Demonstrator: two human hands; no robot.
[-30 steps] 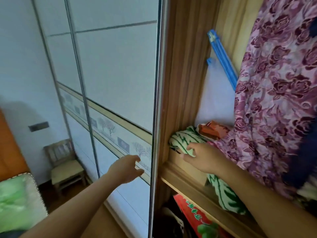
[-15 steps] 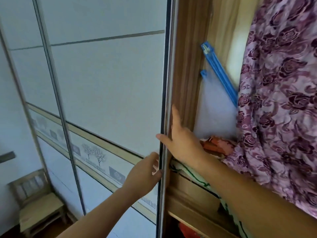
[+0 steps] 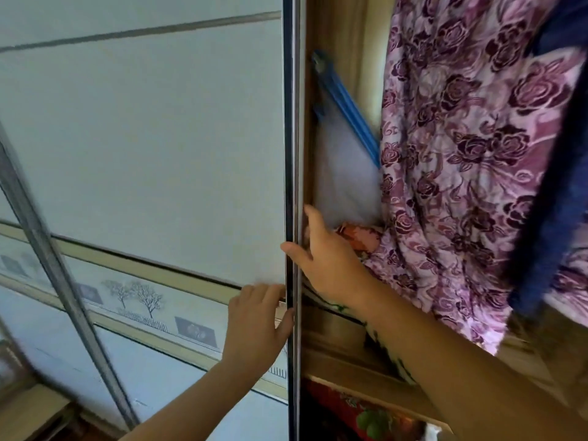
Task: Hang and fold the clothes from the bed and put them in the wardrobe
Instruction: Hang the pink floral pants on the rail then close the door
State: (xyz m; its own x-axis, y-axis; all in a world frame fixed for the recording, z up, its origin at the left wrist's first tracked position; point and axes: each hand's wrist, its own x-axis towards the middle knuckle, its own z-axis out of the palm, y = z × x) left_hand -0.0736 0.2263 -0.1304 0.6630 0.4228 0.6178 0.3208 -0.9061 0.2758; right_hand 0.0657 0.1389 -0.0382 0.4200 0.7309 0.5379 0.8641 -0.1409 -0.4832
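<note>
The white sliding wardrobe door (image 3: 143,154) fills the left half, its dark metal edge (image 3: 291,154) running vertically. My left hand (image 3: 257,326) presses on the door's front with its thumb hooked on that edge. My right hand (image 3: 327,259) grips the same edge from inside, thumb in front and fingers behind. Inside the wardrobe hangs a purple rose-patterned garment (image 3: 461,170) with a dark blue garment (image 3: 550,218) to its right. A folded orange cloth (image 3: 359,237) and a green-and-white cloth (image 3: 337,305) lie on the shelf behind my right wrist.
A blue hanger (image 3: 346,106) with a pale cloth (image 3: 346,183) leans at the wardrobe's left wall. The wooden shelf front (image 3: 350,377) crosses below, with red packaging (image 3: 350,409) underneath. A wooden stool (image 3: 28,415) stands at the bottom left.
My right hand left the green-and-white cloth and took the door's edge. My left hand rose to the same edge. The door's edge has shifted to the right, narrowing the opening.
</note>
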